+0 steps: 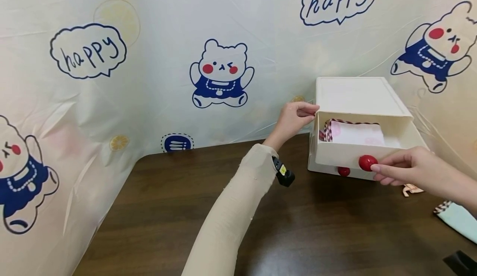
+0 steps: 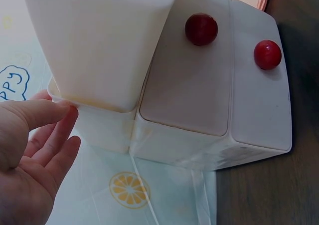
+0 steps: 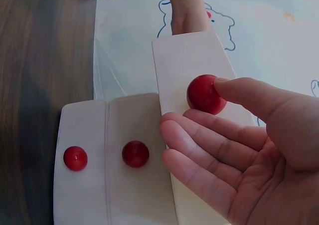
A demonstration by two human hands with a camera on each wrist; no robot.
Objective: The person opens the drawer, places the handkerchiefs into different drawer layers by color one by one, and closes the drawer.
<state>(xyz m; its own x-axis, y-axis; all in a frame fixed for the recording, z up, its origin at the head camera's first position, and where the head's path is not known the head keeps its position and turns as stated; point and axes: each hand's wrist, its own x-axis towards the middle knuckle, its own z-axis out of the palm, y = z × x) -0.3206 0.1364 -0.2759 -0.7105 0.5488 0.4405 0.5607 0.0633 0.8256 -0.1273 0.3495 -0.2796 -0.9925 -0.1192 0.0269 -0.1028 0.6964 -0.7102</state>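
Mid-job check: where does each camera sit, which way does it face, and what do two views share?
Head: worn on the head, facing forward and down at the white drawer unit with its open top drawer; left hand, left sleeve and right hand show.
Left wrist: on that wrist, facing the open drawer's side and the lower drawer fronts; only the left hand shows.
Right wrist: on that wrist, facing the pinched top red knob; right hand shows, left wrist beyond.
Shared: both wrist views show the lower two red knobs.

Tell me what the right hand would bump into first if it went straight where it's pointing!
Probably the red knob on the open drawer: the right hand is pinching it right now. Past that, depth is hard to judge.
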